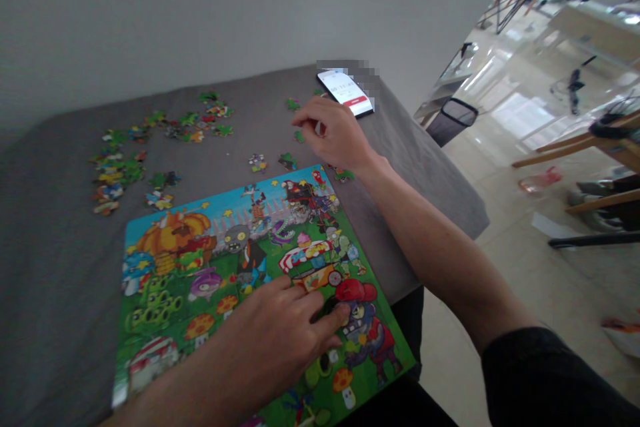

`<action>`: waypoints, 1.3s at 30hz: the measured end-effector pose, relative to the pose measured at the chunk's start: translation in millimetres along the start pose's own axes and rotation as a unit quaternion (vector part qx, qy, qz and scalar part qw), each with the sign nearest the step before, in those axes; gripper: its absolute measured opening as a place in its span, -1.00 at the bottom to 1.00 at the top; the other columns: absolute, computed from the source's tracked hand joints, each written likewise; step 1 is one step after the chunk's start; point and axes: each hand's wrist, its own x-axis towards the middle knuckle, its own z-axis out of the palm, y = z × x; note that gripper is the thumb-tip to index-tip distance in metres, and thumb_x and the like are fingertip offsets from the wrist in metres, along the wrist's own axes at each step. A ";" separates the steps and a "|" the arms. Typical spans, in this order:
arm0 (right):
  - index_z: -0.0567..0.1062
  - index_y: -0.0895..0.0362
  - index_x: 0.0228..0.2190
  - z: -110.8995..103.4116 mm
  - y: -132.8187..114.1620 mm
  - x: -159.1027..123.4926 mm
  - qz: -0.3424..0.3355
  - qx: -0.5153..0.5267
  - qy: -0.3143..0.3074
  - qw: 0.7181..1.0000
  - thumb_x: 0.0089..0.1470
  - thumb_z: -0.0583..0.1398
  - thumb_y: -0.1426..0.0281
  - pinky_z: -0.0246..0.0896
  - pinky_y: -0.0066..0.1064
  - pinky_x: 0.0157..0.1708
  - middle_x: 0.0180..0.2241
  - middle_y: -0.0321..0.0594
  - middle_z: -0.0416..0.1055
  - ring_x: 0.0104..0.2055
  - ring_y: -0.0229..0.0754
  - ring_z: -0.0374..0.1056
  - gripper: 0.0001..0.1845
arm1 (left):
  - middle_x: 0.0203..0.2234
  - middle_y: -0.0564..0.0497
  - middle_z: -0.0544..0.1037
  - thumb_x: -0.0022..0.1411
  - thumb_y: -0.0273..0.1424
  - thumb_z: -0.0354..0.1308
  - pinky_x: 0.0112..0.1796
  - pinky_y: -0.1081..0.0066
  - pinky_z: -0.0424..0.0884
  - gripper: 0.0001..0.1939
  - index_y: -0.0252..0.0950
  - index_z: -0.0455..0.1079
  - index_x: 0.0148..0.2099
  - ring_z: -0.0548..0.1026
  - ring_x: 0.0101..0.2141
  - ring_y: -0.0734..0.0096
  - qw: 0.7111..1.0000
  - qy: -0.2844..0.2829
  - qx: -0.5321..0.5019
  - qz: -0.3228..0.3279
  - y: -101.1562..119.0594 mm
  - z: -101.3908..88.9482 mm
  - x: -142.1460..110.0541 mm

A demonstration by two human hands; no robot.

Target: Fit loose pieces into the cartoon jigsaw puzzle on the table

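A colourful cartoon picture board (200, 300) of plants and zombies lies at the front of the table, its lower part under my forearm. My left hand (287, 320) rests on it, fingers spread loosely, the index finger on the red-capped figure. My right hand (335, 133) is over the table beyond the board, just in front of a phone (345, 90) with a lit screen. Its fingers are curled together in a pinch; whatever is between them is hidden. Near that hand lie loose jigsaw pieces: a green one (293, 103), a dark one (287, 161) and a pale one (257, 162).
Several more jigsaw pieces (113, 173) form a curved cluster at the left and back of the grey cloth-covered table (55, 227). A wall (200, 13) stands behind. To the right, on the glossy floor, are a dark mesh bin (453, 120) and wooden furniture legs (575, 143).
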 end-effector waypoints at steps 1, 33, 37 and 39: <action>0.56 0.13 -0.26 0.1 0.1 -0.1 -0.001 0.002 0.001 1.000 0.15 0.06 0.62 0.25 -0.33 -0.13 -0.27 -0.21 0.49 -0.22 -0.22 0.38 -0.69 | -0.51 0.13 0.54 0.18 -0.21 0.49 -0.49 0.29 0.23 -0.63 -0.12 0.59 0.01 0.48 -0.53 0.32 1.000 -0.003 -0.001 0.001 -0.2 -0.7 -0.2; 0.56 0.11 -0.23 -5.3 -1.7 0.8 0.037 -0.009 -0.002 0.999 0.17 0.05 0.61 0.27 -0.31 -0.08 -0.20 -0.19 0.53 -0.18 -0.19 0.39 -0.68 | -0.41 0.07 0.64 0.26 -0.44 0.29 -0.44 0.31 0.38 -0.67 -0.37 0.54 0.07 0.52 -0.48 0.35 1.000 -0.008 -0.003 -0.016 21.6 13.9 -5.5; 0.59 0.09 -0.21 -18.7 5.7 2.7 0.084 -0.030 0.048 0.995 0.18 0.06 0.56 0.32 -0.26 -0.08 -0.18 -0.16 0.56 -0.18 -0.16 0.41 -0.68 | -0.41 0.08 0.64 0.29 -0.44 0.26 -0.45 0.32 0.39 -0.73 -0.34 0.54 0.03 0.53 -0.49 0.35 1.000 0.005 -0.002 -0.020 21.6 16.9 -5.5; 0.61 0.09 -0.22 -29.3 10.8 2.8 0.118 -0.047 0.065 0.990 0.17 0.08 0.54 0.33 -0.25 -0.10 -0.20 -0.15 0.58 -0.20 -0.15 0.42 -0.69 | -0.41 0.08 0.64 0.34 -0.42 0.23 -0.44 0.32 0.41 -0.77 -0.33 0.54 0.02 0.54 -0.49 0.35 1.000 0.007 0.001 -0.024 22.3 18.8 -5.5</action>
